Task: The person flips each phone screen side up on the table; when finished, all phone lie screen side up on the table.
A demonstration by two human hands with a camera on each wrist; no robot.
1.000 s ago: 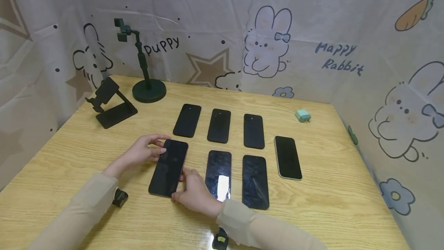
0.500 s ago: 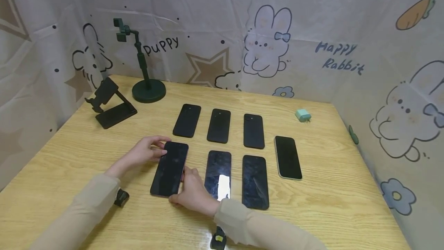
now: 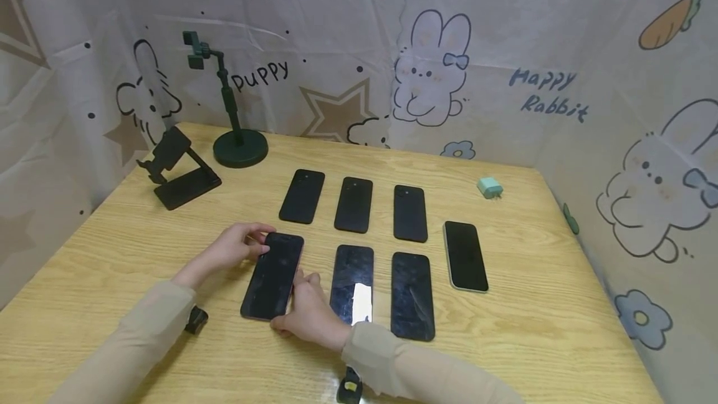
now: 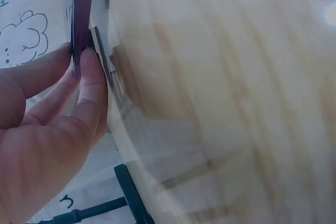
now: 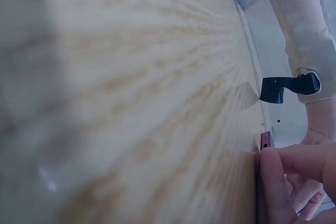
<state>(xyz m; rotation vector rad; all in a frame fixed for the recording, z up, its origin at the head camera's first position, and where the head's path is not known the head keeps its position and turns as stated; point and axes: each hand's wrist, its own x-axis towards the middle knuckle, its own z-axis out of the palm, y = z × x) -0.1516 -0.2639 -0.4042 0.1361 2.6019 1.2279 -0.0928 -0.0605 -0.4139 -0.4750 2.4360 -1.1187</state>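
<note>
Both hands hold one smartphone (image 3: 273, 276), dark screen up, with a reddish-purple frame, at the left end of the near row. My left hand (image 3: 235, 246) pinches its far left corner between thumb and fingers; in the left wrist view, the phone's purple edge (image 4: 83, 19) shows between them. My right hand (image 3: 311, 310) grips its near right corner, thumb at the bottom edge and fingers along the right side. In the right wrist view, the phone's port end (image 5: 265, 140) shows just above the thumb. Whether the phone touches the table cannot be told.
Beside it lie two screen-up phones (image 3: 351, 267) (image 3: 412, 295). Behind them are three dark phones (image 3: 301, 197) (image 3: 354, 204) (image 3: 410, 213), backs up. A pale-edged phone (image 3: 467, 255) lies rightward. A folding stand (image 3: 187, 186), green phone holder (image 3: 240, 147) and mint charger (image 3: 490, 187) stand farther back.
The held phone's far end has come slightly down and toward the person. My right hand has shifted a little left along with its wrist. The other phones stay where they were.
</note>
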